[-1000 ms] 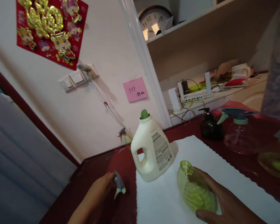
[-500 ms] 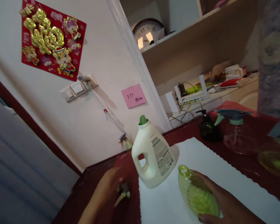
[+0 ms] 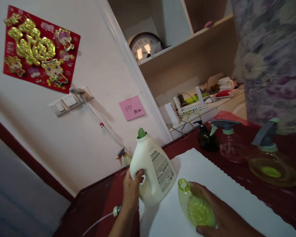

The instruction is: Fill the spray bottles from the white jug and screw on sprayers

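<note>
My left hand is wrapped round the handle of a large pale detergent jug, which stands on a white sheet. The jug's neck is uncapped, with a green spout inside it. A translucent yellow-green bottle with an open mouth is gripped in my right hand, just right of the jug and tilted towards it. Partly behind my left forearm lies a spray head with a thin dip tube on the dark red table.
Along the right stand a dark pump bottle, a clear pinkish spray bottle and a yellowish spray bottle. Another small spray bottle is behind the jug by the wall. A white router sits on the cabinet shelf.
My left hand has moved from beside the spray head to the jug's handle and closed on it. My right hand still holds the bottle. The view has turned somewhat right.
</note>
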Tool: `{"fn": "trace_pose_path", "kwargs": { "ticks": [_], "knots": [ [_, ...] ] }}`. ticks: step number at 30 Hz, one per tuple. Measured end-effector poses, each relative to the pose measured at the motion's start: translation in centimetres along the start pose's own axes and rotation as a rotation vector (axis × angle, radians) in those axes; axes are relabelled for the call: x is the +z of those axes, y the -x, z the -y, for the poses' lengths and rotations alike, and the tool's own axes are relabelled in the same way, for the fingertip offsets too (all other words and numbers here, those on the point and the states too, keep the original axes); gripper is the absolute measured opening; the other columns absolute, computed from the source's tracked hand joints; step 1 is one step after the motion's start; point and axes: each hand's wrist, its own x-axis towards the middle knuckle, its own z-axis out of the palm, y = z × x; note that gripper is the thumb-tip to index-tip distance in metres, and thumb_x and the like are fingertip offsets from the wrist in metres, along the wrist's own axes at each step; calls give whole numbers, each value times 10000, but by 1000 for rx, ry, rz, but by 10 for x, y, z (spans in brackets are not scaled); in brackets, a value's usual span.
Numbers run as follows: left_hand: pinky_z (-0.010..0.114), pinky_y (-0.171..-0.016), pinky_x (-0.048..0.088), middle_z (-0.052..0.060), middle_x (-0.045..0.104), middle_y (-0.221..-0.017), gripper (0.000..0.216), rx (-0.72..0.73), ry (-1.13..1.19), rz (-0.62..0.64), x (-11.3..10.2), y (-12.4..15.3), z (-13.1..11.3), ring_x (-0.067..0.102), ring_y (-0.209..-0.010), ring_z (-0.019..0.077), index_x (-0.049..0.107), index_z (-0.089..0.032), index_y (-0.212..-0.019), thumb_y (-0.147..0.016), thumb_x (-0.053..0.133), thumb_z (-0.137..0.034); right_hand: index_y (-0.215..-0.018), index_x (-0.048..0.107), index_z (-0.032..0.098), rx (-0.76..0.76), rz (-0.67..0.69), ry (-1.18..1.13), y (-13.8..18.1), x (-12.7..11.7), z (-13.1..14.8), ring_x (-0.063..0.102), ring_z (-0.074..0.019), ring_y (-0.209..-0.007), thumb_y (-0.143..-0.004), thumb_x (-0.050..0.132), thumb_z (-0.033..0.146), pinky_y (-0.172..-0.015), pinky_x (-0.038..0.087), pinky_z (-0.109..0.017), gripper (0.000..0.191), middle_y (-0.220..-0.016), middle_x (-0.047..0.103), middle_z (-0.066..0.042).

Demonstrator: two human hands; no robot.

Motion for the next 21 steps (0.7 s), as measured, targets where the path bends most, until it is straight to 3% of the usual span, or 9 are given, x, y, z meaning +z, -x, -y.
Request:
{"fn": "trace_pose_path", "kwargs": {
  "ticks": [5, 8, 11, 16, 21],
  "knots": [
    [252, -591, 428, -39, 615, -717, 382, 16, -1, -55, -6, 1, -22, 538, -618, 145, 630, -195, -1000, -773, 749, -479, -1550, 352, 196, 7, -18, -3, 0, -1, 9, 436, -360, -1465, -659, 655, 298, -1212, 343, -507, 947, -1599, 464, -158],
    [238, -549, 404, -62, 584, -691, 411, 18, -41, -83, -30, 4, -53, 517, -595, 143, 626, -215, -1026, -730, 775, -458, -1551, 330, 219, 50, -3, 2, 1, -4, 14, 441, -374, -1454, -661, 670, 309, -1202, 337, -542, 957, -1581, 473, -170],
    [242, -567, 441, -42, 615, -700, 319, 126, -289, -93, -59, 11, -88, 543, -613, 154, 627, -217, -893, -733, 759, -460, -1535, 336, 230, 85, -5, -14, 4, -10, 27, 484, -381, -1409, -679, 689, 304, -1172, 367, -552, 929, -1527, 521, -174],
    [277, -626, 522, -5, 735, -766, 330, 181, -621, 24, -102, 35, -125, 679, -713, 236, 665, -270, -948, -775, 690, -549, -1477, 373, 255, 98, -9, -51, 7, -18, 47, 538, -344, -1349, -716, 709, 261, -1127, 418, -504, 831, -1473, 570, -136],
    [281, -616, 535, -7, 765, -781, 425, 193, -903, 171, -137, 52, -124, 696, -666, 249, 698, -324, -1003, -741, 676, -659, -1487, 383, 229, 64, -69, -10, 4, -16, 41, 481, -363, -1393, -711, 720, 276, -1157, 385, -523, 847, -1497, 539, -146]
  ]
}}
